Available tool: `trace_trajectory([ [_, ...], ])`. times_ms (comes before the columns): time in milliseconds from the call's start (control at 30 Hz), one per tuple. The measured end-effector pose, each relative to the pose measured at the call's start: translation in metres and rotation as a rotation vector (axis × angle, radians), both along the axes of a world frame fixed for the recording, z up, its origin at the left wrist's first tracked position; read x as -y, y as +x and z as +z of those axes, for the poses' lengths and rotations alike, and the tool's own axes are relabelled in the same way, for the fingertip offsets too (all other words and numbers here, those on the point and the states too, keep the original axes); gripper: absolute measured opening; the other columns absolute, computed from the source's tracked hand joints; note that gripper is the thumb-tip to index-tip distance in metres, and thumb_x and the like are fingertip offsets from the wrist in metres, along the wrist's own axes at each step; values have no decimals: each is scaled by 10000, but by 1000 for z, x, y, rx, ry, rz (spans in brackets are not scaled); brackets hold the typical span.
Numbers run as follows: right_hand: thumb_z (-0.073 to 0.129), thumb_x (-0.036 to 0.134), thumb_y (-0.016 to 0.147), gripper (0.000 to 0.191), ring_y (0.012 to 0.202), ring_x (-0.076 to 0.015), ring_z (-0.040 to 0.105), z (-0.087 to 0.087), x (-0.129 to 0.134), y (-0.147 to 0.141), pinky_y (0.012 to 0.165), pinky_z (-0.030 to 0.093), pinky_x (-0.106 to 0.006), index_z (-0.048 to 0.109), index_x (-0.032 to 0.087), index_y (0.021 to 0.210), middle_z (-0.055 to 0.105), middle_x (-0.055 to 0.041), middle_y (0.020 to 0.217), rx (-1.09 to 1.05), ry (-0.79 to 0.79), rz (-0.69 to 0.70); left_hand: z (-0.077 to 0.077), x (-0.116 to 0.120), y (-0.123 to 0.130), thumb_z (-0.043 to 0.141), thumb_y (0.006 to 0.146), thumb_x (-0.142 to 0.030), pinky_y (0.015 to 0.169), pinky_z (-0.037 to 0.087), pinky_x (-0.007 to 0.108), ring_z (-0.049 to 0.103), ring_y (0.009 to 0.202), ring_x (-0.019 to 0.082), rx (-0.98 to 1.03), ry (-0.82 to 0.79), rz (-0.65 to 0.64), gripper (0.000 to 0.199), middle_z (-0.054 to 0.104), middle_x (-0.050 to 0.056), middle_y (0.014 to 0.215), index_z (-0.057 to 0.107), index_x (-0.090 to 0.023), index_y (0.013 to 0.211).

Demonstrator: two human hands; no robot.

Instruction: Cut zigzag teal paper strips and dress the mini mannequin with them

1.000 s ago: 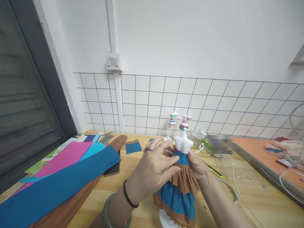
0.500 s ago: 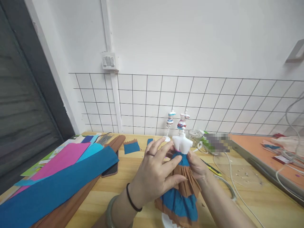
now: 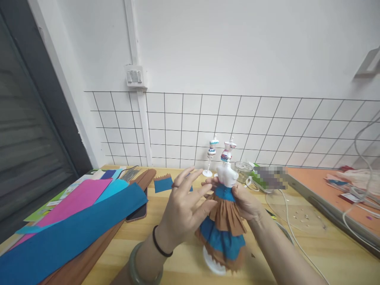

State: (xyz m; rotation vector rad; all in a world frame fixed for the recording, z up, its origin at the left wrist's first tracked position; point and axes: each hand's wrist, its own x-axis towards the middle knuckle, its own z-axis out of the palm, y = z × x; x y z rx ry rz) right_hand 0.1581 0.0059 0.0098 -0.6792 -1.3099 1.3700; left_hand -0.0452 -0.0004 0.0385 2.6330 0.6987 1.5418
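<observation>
In front of me a small white dress form [image 3: 227, 176] wears a tiered crepe-paper skirt [image 3: 224, 221] in blue and brown. It leans slightly, and the edge of its round white base [image 3: 214, 263] shows beneath the hem. My right hand [image 3: 245, 202] is wrapped round the waist from the right side, thumb on the blue waistband. My left hand [image 3: 187, 202] hovers just left of the skirt, fingers spread and holding nothing. A bracelet and a black hair tie circle the left wrist.
Blue crepe paper [image 3: 89, 223], pink paper [image 3: 77, 198] and brown paper lie at left, partly over a phone [image 3: 138, 211]. A fringed blue-brown scrap [image 3: 163, 184] is behind my left hand. Two small dress forms [image 3: 211, 152], a clear jar [image 3: 244, 169] and white cables [image 3: 292, 221] are further back and right.
My left hand has drawn away leftward from the skirt, its fingers opening out. In my right hand the dress form has turned and tilted a little, showing more of its base.
</observation>
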Motion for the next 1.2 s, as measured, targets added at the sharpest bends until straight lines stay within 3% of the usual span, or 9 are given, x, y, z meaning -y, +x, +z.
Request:
trace_trajectory([
  [167,747,353,639,362,944,-262,604,10,-5,-11,872,423,-403,643,184,942,689,-93,967,90,37,-127,0,-6,-3,487,839,-268,1002,349,423,411,1203,223,131,-295,29,255,521,78,1242,612,-221,1056],
  [367,763,270,618,373,969,-250,572,-2,-16,-35,876,419,-382,592,194,942,659,-63,973,166,132,-375,-3,-18,-2,502,825,-330,950,413,374,509,1109,191,254,-553,13,275,579,64,1169,601,-224,1059],
  [600,769,298,598,728,1010,-246,556,-13,-23,-38,902,407,-410,411,248,1229,613,-62,1073,202,198,-586,-7,-24,-3,517,803,-372,908,436,350,511,1101,196,264,-676,52,324,580,66,1174,591,-210,1074],
  [733,761,311,606,723,1049,-253,521,-13,-20,-41,932,379,-420,407,240,1232,589,-66,1098,247,223,-605,-8,-26,-1,518,800,-372,926,417,375,520,1084,202,240,-682,64,338,590,67,1156,584,-207,1088],
  [900,737,306,640,454,881,-249,571,-15,-14,-43,828,433,-411,505,210,1019,611,-50,906,303,229,-578,-13,-28,1,524,793,-347,943,406,392,507,1120,217,176,-730,47,310,587,74,1180,608,-214,1060],
  [1000,733,296,641,408,853,-244,584,-17,-11,-44,788,453,-386,500,220,967,611,-42,892,307,223,-557,-17,-28,1,544,773,-334,942,406,417,502,1131,242,106,-766,58,316,587,84,1187,617,-215,1057],
  [1100,692,327,684,395,607,-206,613,-19,-8,-45,539,494,-327,473,241,1001,622,-13,758,304,181,-474,-22,-30,2,542,771,-321,944,406,425,501,1135,246,74,-763,37,320,591,65,1188,609,-239,1073],
  [1200,657,353,715,461,406,-176,560,-20,-5,-46,365,427,-286,427,250,1101,597,30,605,302,142,-370,-27,-31,2,559,757,-317,959,393,428,502,1134,249,66,-759,12,343,593,55,1187,598,-253,1092],
])
